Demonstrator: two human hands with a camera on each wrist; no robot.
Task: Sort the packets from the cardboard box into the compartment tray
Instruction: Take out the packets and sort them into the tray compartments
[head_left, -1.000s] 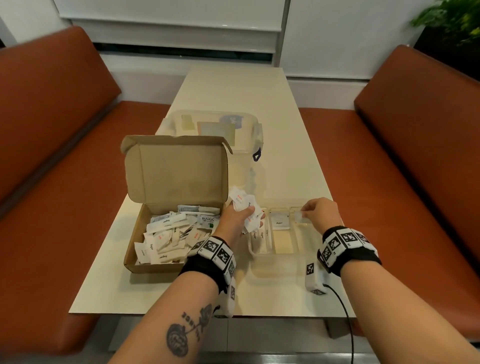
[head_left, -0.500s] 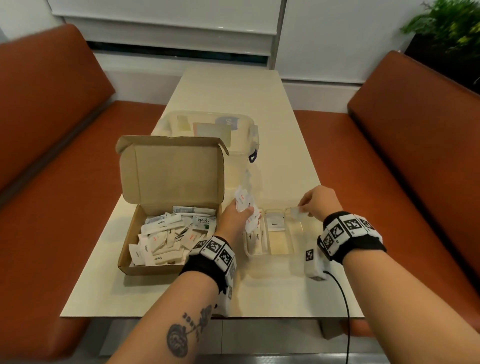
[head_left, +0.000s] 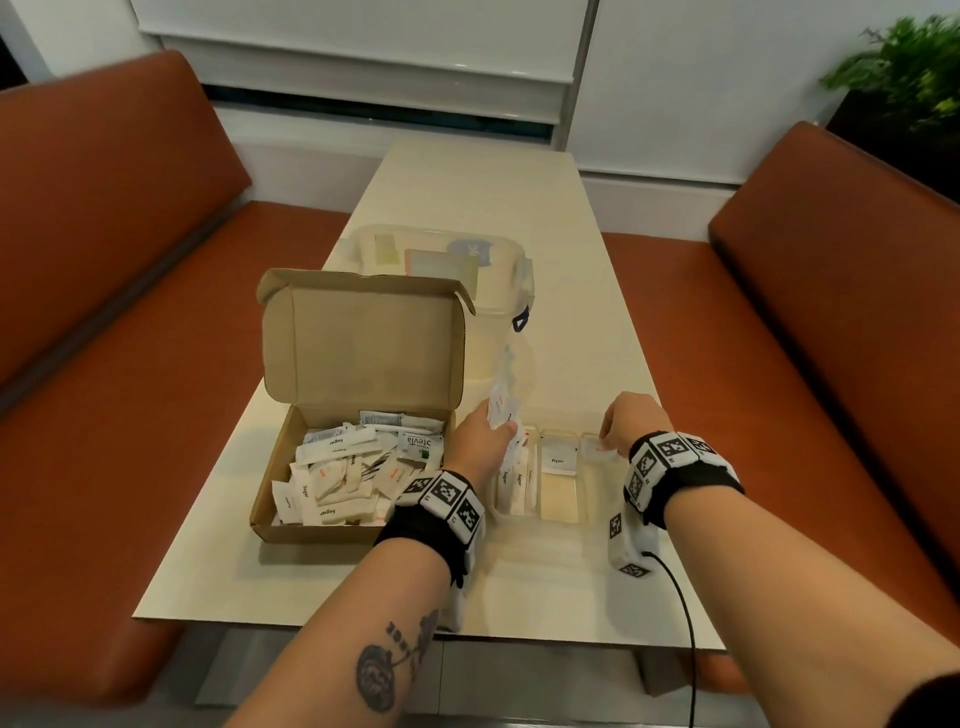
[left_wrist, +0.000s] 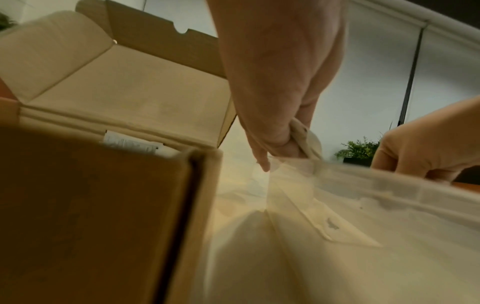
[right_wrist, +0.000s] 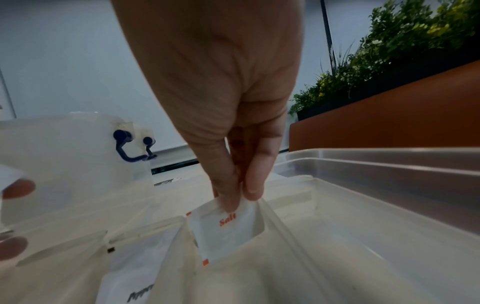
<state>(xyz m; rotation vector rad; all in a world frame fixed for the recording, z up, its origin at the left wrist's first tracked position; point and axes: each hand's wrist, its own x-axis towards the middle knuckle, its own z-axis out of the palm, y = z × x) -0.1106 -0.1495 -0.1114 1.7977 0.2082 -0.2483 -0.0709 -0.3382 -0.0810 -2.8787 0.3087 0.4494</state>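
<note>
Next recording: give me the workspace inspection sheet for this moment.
Surface: cream table, bare at the far end.
Job's things: open cardboard box with many packets; compartment tray holding sugar sticks and a Pepper packet.
Clutter: clear lidded container behind the box.
Grippers: left hand grips a bunch of packets; right hand pinches a Salt packet over the tray.
Cables: black cable from the right wrist.
Surroundings: orange benches, plant.

Salt packet (right_wrist: 228, 224) (perhaps upright) between right hand's (right_wrist: 221, 82) fingertips (right_wrist: 255, 190)
</note>
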